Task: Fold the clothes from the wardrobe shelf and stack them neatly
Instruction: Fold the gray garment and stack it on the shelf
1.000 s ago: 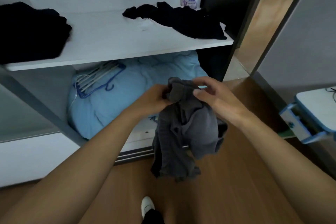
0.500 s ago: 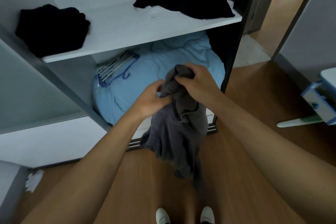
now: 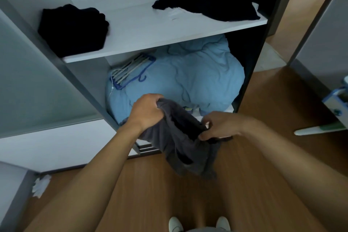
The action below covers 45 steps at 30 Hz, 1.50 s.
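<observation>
1. Grip: the left hand (image 3: 146, 113) is curled in a fist round a bunched upper edge of the grey garment (image 3: 180, 149). The right hand (image 3: 220, 126) pinches another edge between thumb and fingers.
2. The garment hangs in the air between the hands, below the front edge of the shelf (image 3: 150, 47). It is in front of the blue duvet (image 3: 197, 73) and over the wooden floor (image 3: 150, 194). It touches none of them that I can see.
3. Half a second ago both hands held one bunch close together. Now they have drawn apart, the right one lower, and the cloth is stretched between them.
4. That looks like opening the garment out to find its edges; no fold is made yet.
5. Compared with a second ago, the garment hangs less crumpled.
6. On the shelf nothing has moved: the folded black pile (image 3: 73, 28) sits at the left end near the front edge. The loose black garment (image 3: 216, 5) sprawls at the right end, probably next in line.
</observation>
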Motion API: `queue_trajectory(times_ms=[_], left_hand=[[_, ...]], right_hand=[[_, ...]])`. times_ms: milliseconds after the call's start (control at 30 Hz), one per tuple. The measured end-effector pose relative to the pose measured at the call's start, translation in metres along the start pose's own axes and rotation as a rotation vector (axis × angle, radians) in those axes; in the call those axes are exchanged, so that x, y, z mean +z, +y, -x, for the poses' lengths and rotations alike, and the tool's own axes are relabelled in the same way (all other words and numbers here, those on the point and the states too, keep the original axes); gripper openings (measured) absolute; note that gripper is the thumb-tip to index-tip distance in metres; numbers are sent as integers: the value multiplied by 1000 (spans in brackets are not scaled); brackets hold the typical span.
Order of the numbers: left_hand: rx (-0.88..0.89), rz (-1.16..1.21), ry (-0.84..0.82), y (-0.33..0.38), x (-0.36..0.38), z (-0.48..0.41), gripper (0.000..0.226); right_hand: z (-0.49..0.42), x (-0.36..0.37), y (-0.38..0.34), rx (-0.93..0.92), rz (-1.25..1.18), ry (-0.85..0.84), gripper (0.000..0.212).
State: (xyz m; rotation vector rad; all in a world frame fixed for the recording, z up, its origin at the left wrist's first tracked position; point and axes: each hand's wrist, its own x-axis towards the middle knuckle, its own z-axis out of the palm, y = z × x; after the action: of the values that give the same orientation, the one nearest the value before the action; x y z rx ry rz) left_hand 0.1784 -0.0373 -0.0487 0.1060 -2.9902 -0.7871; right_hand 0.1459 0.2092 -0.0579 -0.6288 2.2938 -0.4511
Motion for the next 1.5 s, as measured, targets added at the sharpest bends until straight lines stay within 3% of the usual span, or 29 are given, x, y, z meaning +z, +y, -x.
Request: queue_trajectory(times_ms=[100,200,333,433,567,700,867,1033,1100,1200,1267,1400,1500], left_hand=[[45,80,-8,13,-7,-3,12],[115,44,-95,13,-14,-5,16],[97,6,-105,-16,-16,-3,12],[107,2,-130,-33,-11,3,19],[102,136,-271,-57,2,4,29],[51,172,-423,-66,4,14,45],[-96,259,-310,-67,0,5,25],[-102,430,-123,-43,-7,-12,33],[-100,415,-99,-36,-11,-17,33],[-43,152,-135,-42,-27,-23,22],[-46,-40,-247,-54,-35,-23,13],[-44,-141,-514,-76,-33,-15,10],[-61,-215,-509,-87,-30,-14,7]], right_hand=[[-20,35,-32,-168,-375,241,41],[-36,41,-53,-269,-497,504,11],[-37,29,-56,-257,-678,558,25],[-28,22,-59,-278,-762,479,37],[-23,16,-70,-301,-723,383,22],[-19,10,-76,-338,-662,308,22],[-22,2,-61,-169,-491,301,21],[-15,24,-61,-50,80,298,94],[-21,34,-59,-59,226,332,83],[-23,14,-51,27,314,367,34],[-20,-5,-47,66,327,389,13],[-23,-25,-43,35,303,424,18],[-23,-33,-38,32,261,442,21]])
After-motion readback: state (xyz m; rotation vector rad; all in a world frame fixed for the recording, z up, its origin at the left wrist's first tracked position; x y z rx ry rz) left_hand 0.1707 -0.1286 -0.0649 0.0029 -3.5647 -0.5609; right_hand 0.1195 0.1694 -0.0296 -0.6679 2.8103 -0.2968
